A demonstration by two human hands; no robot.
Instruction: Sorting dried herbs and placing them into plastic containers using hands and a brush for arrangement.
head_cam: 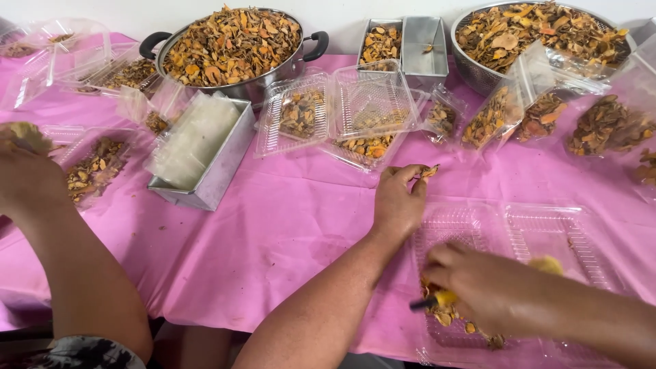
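Two hands: both mine on the head cam, well apart from each other, each one closed on something.
Left hand (398, 205): resting on the pink tablecloth (287, 232), fingertips pinched on a small orange-brown dried piece (428, 171) that sticks out just past them.
Right hand (478, 283): curled tight round a yellow thing with a dark tip (437, 299). I honestly can't tell what it is from here.
Under the right hand: an open clear clamshell box (547, 232), lid flat. It's mostly bare, with a few dried chips (451, 318) in the corner right by the dark tip.
Just beyond the left hand: more clear boxes (369, 109), some part-filled with the same orange-brown chips and a couple stacked crooked.
Beyond the right hand: clear bags (488, 119) stuffed with chips, leaning on each other.
Out left of my left hand: a rectangular metal tin (225, 164) holding a pile of see-through bags.
Far side, past the boxes: a big two-handled pot (232, 44) heaped with chips, two small metal tins (424, 44) side by side, and a wide metal bowl (540, 31), also heaped.
Way off to the left: another person's hand (24, 181) and forearm, holding something pale, next to a half-filled box (96, 167).
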